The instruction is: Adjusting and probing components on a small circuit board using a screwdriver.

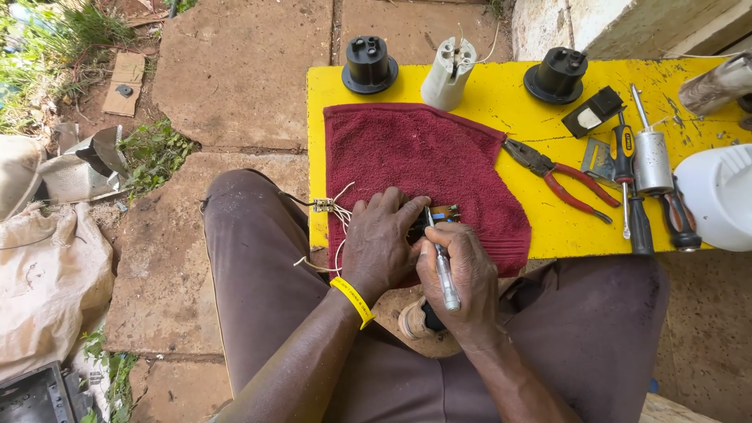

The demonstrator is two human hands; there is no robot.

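Right hand [462, 270] grips a screwdriver [443, 266]; left hand [381, 239] clasps a circuit board [439, 215].

Towel [423, 157] lies on the table [501, 102], pliers [560, 178] to its right.

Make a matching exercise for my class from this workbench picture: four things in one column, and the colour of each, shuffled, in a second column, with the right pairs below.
Things:
1. towel
2. table
3. wristband
4. lamp holder standing at the far edge

Colours:
A. white
B. dark red
C. yellow with black marks, on the left hand
D. plain yellow, scratched

Right pairs: 1-B, 2-D, 3-C, 4-A.

The right hand holds a clear-handled screwdriver over the towel's near edge, beside the left hand.
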